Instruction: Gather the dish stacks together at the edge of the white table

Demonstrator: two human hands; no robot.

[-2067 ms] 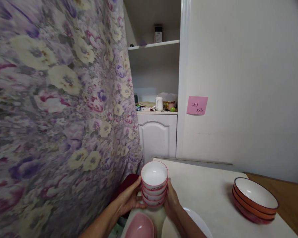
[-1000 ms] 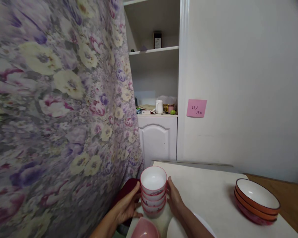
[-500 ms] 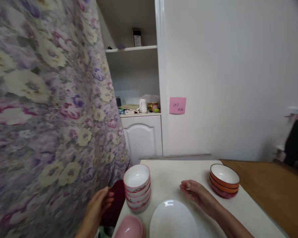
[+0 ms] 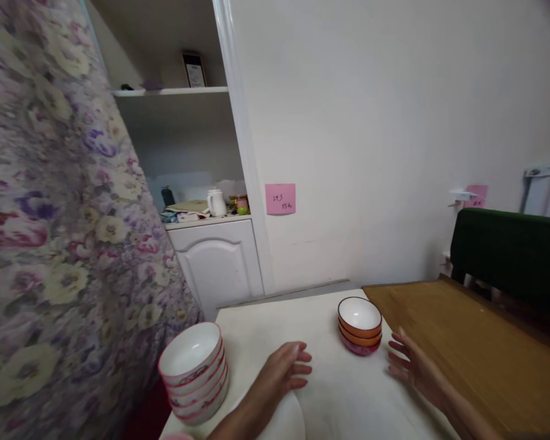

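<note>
My left hand (image 4: 284, 370) is over the table, fingers apart and holding nothing, with its forearm across a white plate (image 4: 286, 418). Just right of a short stack of small bowls (image 4: 360, 327), orange outside with a dark rim and a red one at the bottom, is my right hand (image 4: 412, 366), also open. The two hands face each other from either side of that stack, the right one closer to it. A taller stack of white bowls with pink rims (image 4: 195, 373) stands at the table's left. A bit of something pink (image 4: 178, 437) shows at the bottom edge.
The white table (image 4: 321, 379) adjoins a brown surface (image 4: 440, 330) on the right, with a dark green chair back (image 4: 508, 250) beyond. A floral curtain (image 4: 73, 244) hangs at left. Behind stands a white cabinet (image 4: 215, 263) with shelves.
The view has turned right. My left hand has crossed from outside the tall bowl stack to over the table. My right hand has passed to the right side of the orange bowls.
</note>
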